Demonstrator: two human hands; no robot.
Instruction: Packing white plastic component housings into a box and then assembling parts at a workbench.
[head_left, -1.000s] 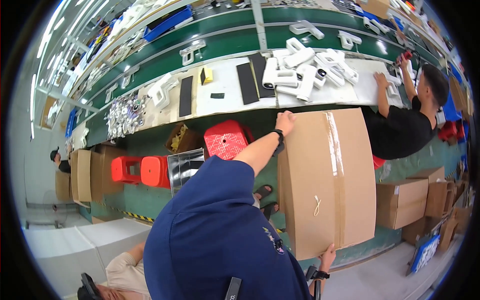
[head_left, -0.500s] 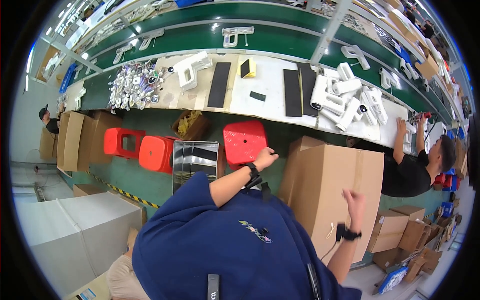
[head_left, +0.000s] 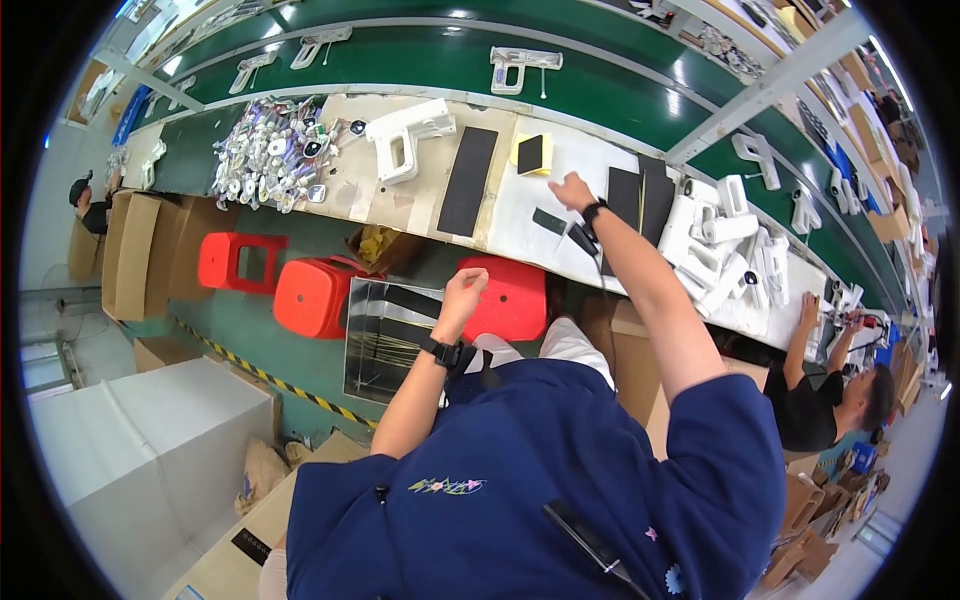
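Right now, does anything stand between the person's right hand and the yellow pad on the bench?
Nothing visible does. The right hand is close to the near right corner of the yellow pad; the small dark green piece lies nearer the person, outside that gap.

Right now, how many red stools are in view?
3. The leftmost stool is right of the cardboard boxes; the middle stool is just left of the metal box; the third stool is partly covered by the left hand. Others may be hidden.

This is an assembly workshop: a green conveyor (head_left: 420, 62), piled white housings (head_left: 733, 228) and heaped small parts (head_left: 270, 158).
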